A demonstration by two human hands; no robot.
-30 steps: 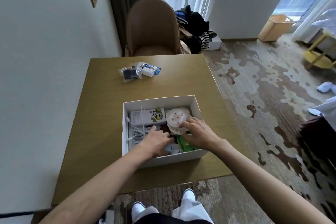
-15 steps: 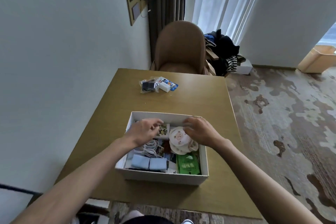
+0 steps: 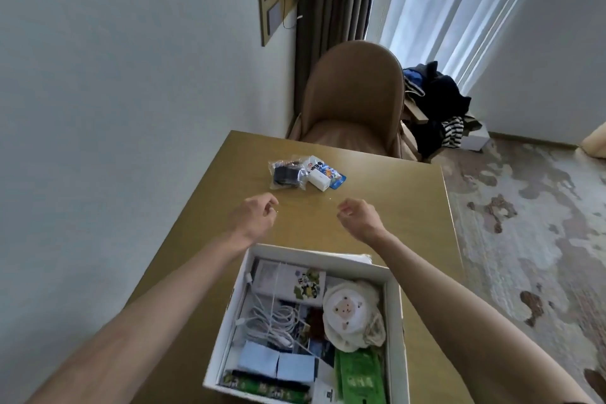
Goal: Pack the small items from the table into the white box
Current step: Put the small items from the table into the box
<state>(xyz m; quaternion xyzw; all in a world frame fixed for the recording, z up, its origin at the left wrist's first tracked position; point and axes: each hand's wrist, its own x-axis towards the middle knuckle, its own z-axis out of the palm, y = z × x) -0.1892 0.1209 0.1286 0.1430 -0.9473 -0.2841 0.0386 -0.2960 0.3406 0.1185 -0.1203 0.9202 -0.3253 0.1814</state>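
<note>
The white box [image 3: 395, 321] sits on the near part of the wooden table [image 3: 377, 207], filled with a white cable [image 3: 275, 321], a round bear-print pouch [image 3: 347, 311], blue pads, green packets and a white printed case. Beyond it lie a clear bag with a black item [image 3: 286, 174], a white charger block [image 3: 317, 178] and a blue printed packet [image 3: 334, 175]. My left hand [image 3: 252, 215] and my right hand [image 3: 359, 215] hover above the table between the box and those items, fingers loosely curled, holding nothing.
A tan chair [image 3: 354, 98] stands at the table's far edge. A wall runs along the left. Dark clothes [image 3: 439, 102] are piled on the floor right of the chair, on patterned carpet [image 3: 524, 223].
Both hands left the box and moved forward over the table toward the far items. The camera tilted up, so the box now sits lower in view.
</note>
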